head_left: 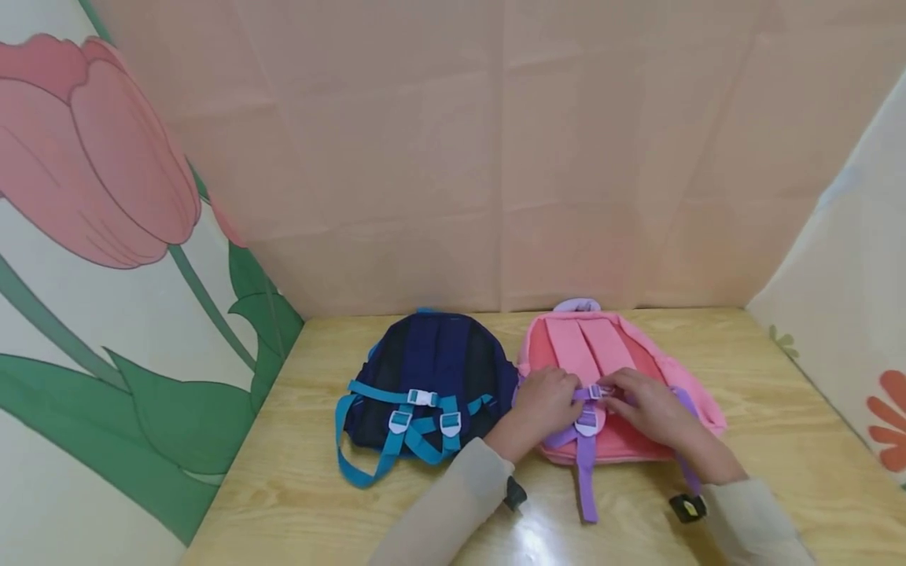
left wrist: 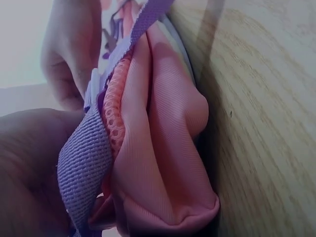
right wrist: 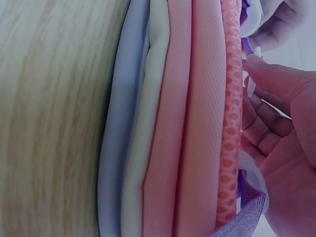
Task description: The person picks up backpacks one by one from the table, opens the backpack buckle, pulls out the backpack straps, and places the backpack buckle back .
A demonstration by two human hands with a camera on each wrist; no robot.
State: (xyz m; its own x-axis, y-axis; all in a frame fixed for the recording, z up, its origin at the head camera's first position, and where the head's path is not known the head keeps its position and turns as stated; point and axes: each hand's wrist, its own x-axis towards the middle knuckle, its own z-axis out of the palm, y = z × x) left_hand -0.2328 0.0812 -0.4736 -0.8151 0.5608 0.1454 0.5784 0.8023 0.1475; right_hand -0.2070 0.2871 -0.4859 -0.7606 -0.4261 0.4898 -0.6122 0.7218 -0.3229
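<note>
A pink backpack [head_left: 626, 436] lies with its strap side up on the wooden table. My left hand [head_left: 543, 402] grips a purple strap [head_left: 582, 393] that crosses it. From the other side, my right hand [head_left: 654, 405] pinches a white buckle [head_left: 598, 391] on that strap. Thumb and fingers at a white buckle part [right wrist: 252, 85] show in the right wrist view, close to the mesh back panel [right wrist: 231, 123]. In the left wrist view, a purple webbing strap [left wrist: 86, 160] partly covers the left hand [left wrist: 29, 168]. Whether the buckle's halves are joined is hidden by the fingers.
A dark blue backpack [head_left: 435, 346] with blue straps and a closed white buckle [head_left: 421, 398] lies left of the pink one. A purple strap end [head_left: 587, 483] hangs toward the table's front. Behind the wooden table [head_left: 283, 487] stands a beige wall covering [head_left: 396, 157].
</note>
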